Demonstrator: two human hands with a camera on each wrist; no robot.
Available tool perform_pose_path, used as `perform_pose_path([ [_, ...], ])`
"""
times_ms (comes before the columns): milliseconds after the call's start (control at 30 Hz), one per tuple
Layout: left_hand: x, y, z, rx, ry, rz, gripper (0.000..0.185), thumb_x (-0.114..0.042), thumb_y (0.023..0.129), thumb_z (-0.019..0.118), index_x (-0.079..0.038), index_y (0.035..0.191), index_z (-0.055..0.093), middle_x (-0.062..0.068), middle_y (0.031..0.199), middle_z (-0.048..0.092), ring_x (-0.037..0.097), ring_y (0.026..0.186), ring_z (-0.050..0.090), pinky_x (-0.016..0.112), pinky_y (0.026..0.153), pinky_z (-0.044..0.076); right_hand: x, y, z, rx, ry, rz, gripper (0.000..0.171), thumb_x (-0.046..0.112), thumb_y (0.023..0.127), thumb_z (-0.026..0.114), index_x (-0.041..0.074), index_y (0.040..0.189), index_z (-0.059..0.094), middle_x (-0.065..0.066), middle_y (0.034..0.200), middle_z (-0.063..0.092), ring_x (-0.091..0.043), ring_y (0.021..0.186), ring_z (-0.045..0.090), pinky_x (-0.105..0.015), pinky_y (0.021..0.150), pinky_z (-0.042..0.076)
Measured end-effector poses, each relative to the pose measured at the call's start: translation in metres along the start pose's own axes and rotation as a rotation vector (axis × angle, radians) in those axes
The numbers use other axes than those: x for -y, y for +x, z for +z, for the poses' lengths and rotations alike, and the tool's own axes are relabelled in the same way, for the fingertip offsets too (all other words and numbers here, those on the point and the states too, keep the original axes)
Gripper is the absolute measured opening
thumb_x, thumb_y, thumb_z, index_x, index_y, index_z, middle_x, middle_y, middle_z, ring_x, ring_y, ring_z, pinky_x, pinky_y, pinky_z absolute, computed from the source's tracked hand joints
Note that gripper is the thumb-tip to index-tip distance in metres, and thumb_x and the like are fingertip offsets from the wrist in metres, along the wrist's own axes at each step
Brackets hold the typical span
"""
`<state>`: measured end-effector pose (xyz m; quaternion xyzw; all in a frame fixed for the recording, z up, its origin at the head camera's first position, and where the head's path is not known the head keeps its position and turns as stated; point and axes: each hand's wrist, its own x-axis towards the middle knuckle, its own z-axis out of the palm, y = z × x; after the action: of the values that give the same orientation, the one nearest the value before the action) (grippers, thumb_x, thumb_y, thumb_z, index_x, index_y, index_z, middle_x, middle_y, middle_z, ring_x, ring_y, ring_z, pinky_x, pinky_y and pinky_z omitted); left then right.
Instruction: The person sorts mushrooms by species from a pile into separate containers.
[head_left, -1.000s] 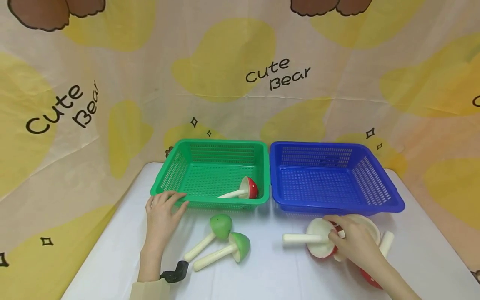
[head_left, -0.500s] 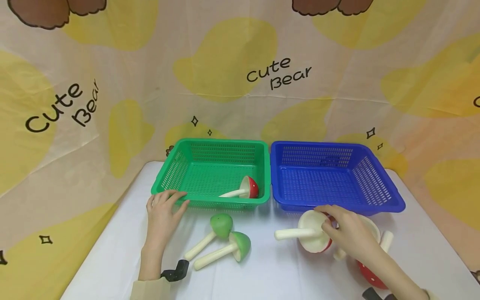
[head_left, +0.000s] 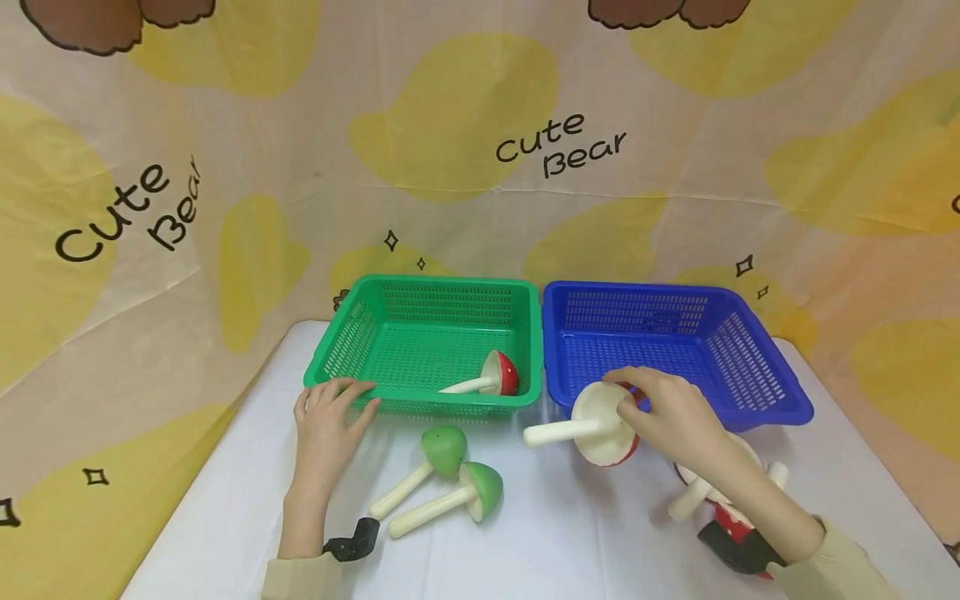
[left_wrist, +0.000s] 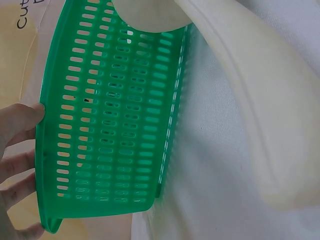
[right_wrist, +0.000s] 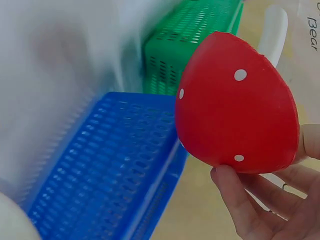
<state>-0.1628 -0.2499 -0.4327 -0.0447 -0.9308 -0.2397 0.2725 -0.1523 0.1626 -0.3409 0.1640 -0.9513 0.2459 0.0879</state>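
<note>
My right hand pinches the cap edge of a red toy mushroom with white dots. It hangs near the front rim of the blue basket, its pale underside facing me and its stem pointing left. The right wrist view shows the red cap between thumb and fingers. My left hand grips the front left rim of the green basket, fingers over the edge and thumb in front. Inside that basket lies another red mushroom. Two green mushrooms rest on the table near my left hand.
More mushrooms with red and pale parts lie under my right forearm, partly hidden by it. Both baskets stand side by side at the back of the white table, before a printed cloth.
My right hand has lifted the red mushroom off the group at the right and carried it left and up toward the blue basket. My left hand has stayed on the green basket.
</note>
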Motion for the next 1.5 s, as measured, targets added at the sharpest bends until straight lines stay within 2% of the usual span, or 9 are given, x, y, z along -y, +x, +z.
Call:
perform_pose_path([
  [233,0.000,0.000,-0.002,0.008,0.000,-0.010,0.024,-0.018,0.082,0.075,-0.012,0.105,0.071,0.014,0.111,0.065,0.036,0.112,0.050,0.065,0.109,0.021,0.011,0.026,-0.004,0.015,0.012,-0.039,0.027,0.010,0.085,0.059,0.012,0.109,0.070,-0.002,0.090,0.071,-0.015,0.077,0.061,-0.025,0.058,0.043],
  [500,0.003,-0.001,0.002,-0.027,-0.004,0.015,0.024,-0.021,0.082,0.074,-0.013,0.104,0.071,0.012,0.109,0.065,0.035,0.110,0.051,0.064,0.109,0.021,0.020,0.059,-0.005,0.051,0.056,-0.080,0.025,0.011,0.086,0.059,0.010,0.109,0.070,-0.010,0.096,0.072,-0.020,0.078,0.066,-0.024,0.054,0.048],
  [867,0.001,0.002,-0.002,0.007,0.015,-0.020,0.025,-0.018,0.082,0.075,-0.012,0.106,0.071,0.013,0.111,0.065,0.035,0.112,0.051,0.065,0.110,0.021,0.035,0.112,0.004,0.081,0.073,-0.063,0.026,0.016,0.089,0.057,0.009,0.110,0.070,-0.013,0.094,0.072,-0.021,0.071,0.061,-0.024,0.055,0.047],
  [1167,0.000,0.001,0.001,0.015,0.014,-0.021,0.024,-0.022,0.084,0.074,-0.014,0.106,0.071,0.011,0.111,0.065,0.034,0.112,0.051,0.064,0.110,0.020,0.049,0.145,0.024,0.058,0.042,-0.066,0.029,0.016,0.087,0.053,0.008,0.108,0.071,-0.007,0.081,0.066,-0.013,0.053,0.040,-0.022,0.045,0.031],
  [1233,0.001,0.001,0.001,0.011,0.016,-0.018,0.024,-0.022,0.084,0.074,-0.014,0.106,0.071,0.011,0.111,0.065,0.034,0.112,0.051,0.064,0.110,0.021,0.052,0.152,0.030,0.044,0.035,-0.064,0.029,0.016,0.087,0.053,0.009,0.108,0.071,-0.003,0.073,0.059,-0.011,0.052,0.036,-0.021,0.044,0.028],
  [1400,0.000,0.001,0.000,0.021,0.011,-0.021,0.024,-0.021,0.084,0.074,-0.014,0.107,0.071,0.011,0.112,0.065,0.034,0.112,0.051,0.063,0.110,0.021,0.055,0.168,0.044,0.021,0.019,-0.047,0.031,0.012,0.086,0.050,0.010,0.109,0.070,0.003,0.059,0.030,-0.011,0.052,0.022,-0.022,0.043,0.016],
  [1500,-0.001,0.001,0.000,0.025,0.010,-0.025,0.025,-0.021,0.083,0.075,-0.014,0.107,0.071,0.012,0.112,0.065,0.034,0.113,0.051,0.063,0.111,0.020,0.056,0.176,0.051,0.005,-0.012,-0.051,0.033,0.010,0.085,0.050,0.010,0.112,0.069,0.003,0.060,0.028,-0.012,0.054,0.019,-0.023,0.045,0.014],
])
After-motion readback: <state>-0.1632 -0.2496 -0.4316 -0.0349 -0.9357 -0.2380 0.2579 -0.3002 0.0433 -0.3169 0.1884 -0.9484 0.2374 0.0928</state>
